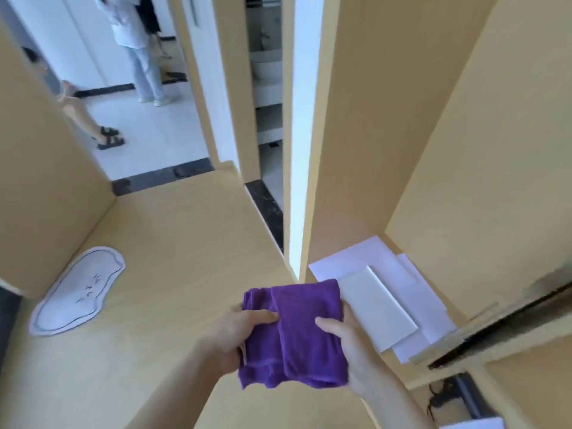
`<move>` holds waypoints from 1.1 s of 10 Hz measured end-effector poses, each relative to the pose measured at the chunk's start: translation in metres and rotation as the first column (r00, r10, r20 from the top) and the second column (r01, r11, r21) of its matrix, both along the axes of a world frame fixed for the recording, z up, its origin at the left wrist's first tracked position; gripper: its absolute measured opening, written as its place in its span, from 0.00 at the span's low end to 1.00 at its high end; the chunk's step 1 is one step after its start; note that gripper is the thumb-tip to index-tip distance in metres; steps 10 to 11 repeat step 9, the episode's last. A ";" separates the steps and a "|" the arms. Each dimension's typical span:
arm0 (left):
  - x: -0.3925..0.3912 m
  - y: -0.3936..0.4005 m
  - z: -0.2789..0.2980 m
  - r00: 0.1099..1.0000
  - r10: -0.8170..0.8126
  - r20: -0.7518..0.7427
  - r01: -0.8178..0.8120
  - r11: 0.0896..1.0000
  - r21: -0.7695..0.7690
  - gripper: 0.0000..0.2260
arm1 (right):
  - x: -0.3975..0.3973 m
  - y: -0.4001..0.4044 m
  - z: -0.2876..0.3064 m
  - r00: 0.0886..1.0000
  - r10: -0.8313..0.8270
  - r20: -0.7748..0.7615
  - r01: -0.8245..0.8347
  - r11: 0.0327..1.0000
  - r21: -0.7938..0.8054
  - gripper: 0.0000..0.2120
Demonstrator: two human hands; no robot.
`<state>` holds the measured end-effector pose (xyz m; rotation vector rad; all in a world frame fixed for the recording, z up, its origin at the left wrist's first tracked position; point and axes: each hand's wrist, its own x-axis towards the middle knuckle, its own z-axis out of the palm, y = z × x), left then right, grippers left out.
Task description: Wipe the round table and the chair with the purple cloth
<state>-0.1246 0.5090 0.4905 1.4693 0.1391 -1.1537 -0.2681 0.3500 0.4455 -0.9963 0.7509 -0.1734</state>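
Two hands, one purple cloth

Both hands grasp the folded purple cloth (294,332) in mid-air over the tan floor (185,243). My left hand (235,332) pinches its left edge, thumb on top; my right hand (343,339) clamps the right edge, thumb over the fabric. White panels (377,305) lie just right of the right grip. A white mat (77,292) sits well left of the left grip.

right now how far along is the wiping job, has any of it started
Done: the purple cloth is picked up and folded. In hand: the left hand and right hand both grip it, held above the tan floor. Left: everything else. No round table or chair is in view, only a white mat and white boards, so no wiping shows yet.
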 end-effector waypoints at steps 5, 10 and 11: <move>0.125 -0.274 -0.106 0.848 -0.473 -0.239 0.481 0.876 -0.029 0.26 | 0.056 -0.184 -0.118 0.825 -0.469 -0.316 0.458 0.882 -0.114 0.24; 0.147 -0.479 -0.265 0.459 -0.888 -0.017 0.881 0.453 0.133 0.22 | 0.073 -0.283 -0.268 0.471 -0.731 -0.494 0.654 0.665 -0.361 0.28; 0.147 -0.479 -0.265 0.459 -0.888 -0.017 0.881 0.453 0.133 0.22 | 0.073 -0.283 -0.268 0.471 -0.731 -0.494 0.654 0.665 -0.361 0.28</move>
